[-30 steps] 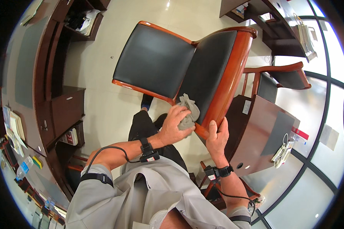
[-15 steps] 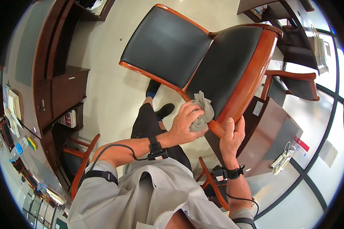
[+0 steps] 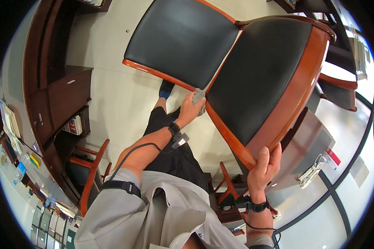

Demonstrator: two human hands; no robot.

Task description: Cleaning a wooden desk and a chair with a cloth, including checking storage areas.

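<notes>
In front of me is a wooden chair [image 3: 259,70] with a red-brown glossy frame, a black padded backrest on the right and a black seat [image 3: 180,43] on the left. My left hand [image 3: 188,109] is closed round a crumpled grey cloth [image 3: 198,96]. That cloth presses on the wooden frame where the seat's near side meets the backrest. At the backrest's near top corner, my right hand [image 3: 263,171] grips the wooden rail, thumb on top and fingers wrapped round its outer edge.
Dark wood cabinets [image 3: 68,93] line the left side. A second chair [image 3: 93,176] stands at the lower left, another [image 3: 338,91] at the right. Behind the backrest is a desk [image 3: 307,141] with a coiled white cable [image 3: 311,172]. My legs are below on the pale tiled floor [image 3: 108,99].
My left hand has slid the cloth along the backrest's side rail, from near the top corner to the seat joint. The right hand keeps its grip; the chair looks larger and closer.
</notes>
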